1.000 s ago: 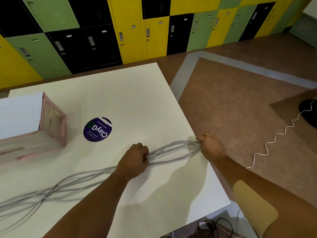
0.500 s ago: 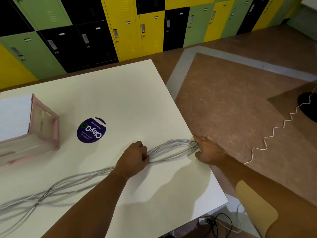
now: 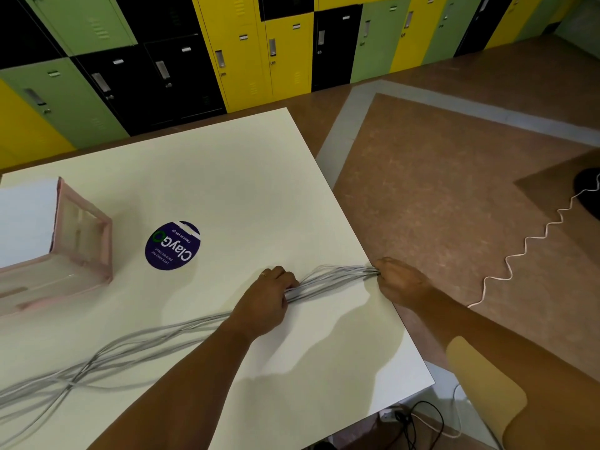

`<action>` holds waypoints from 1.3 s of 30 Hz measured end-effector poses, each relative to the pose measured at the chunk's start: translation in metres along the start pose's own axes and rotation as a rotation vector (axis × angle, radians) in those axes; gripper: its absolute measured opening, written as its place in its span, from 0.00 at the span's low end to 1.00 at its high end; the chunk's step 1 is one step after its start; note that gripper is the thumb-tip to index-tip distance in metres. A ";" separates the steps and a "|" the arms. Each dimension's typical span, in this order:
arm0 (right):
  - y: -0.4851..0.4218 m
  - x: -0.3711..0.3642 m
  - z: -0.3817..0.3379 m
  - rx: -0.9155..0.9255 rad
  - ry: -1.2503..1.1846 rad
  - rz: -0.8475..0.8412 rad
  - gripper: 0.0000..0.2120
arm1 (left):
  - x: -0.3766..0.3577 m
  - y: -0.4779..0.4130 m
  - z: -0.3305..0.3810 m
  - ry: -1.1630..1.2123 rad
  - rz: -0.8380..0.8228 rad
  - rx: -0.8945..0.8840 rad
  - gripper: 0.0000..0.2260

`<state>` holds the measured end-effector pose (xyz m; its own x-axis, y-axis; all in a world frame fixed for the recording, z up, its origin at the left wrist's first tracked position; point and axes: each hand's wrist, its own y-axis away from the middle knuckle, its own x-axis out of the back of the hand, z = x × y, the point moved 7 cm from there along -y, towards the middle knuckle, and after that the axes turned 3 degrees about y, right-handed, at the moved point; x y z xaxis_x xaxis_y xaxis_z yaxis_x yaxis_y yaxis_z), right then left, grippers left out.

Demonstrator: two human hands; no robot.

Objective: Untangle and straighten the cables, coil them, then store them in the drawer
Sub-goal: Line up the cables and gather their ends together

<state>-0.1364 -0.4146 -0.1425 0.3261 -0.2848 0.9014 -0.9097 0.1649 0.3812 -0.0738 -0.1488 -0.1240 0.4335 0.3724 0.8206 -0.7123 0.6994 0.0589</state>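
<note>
A bundle of several grey cables [image 3: 328, 282] lies stretched across the white table [image 3: 227, 177], running from the lower left to the right edge. My left hand [image 3: 266, 300] grips the bundle near the table's middle, fingers curled round it. At the table's right edge my right hand [image 3: 399, 282] holds the bundle's end, so the cables are pulled fairly straight between both hands. Left of my left hand the cables [image 3: 97, 362] spread and cross loosely. A pink drawer box [image 3: 81, 251] stands at the far left of the table.
A round blue sticker [image 3: 172, 245] is on the table beside the pink drawer box. A wavy white cord [image 3: 526, 248] lies on the brown floor to the right. Black wires [image 3: 418, 420] sit under the table's near right corner. Coloured lockers [image 3: 246, 53] line the back wall.
Both hands keep their hold on the bundle. My right hand has shifted slightly along the table's right edge, and the view has drifted a little.
</note>
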 end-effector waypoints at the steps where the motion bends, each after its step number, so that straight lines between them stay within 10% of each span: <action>1: 0.000 0.001 -0.001 0.002 -0.025 -0.001 0.13 | 0.001 0.000 0.000 0.010 0.008 0.013 0.16; 39: 0.014 0.022 0.039 -0.237 -0.649 -0.061 0.07 | -0.077 -0.125 0.120 -0.039 -0.268 -0.143 0.14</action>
<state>-0.1519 -0.4558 -0.1259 0.0872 -0.7954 0.5998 -0.7896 0.3119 0.5284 -0.0846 -0.3381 -0.1258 0.5717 0.1411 0.8082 -0.4892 0.8494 0.1978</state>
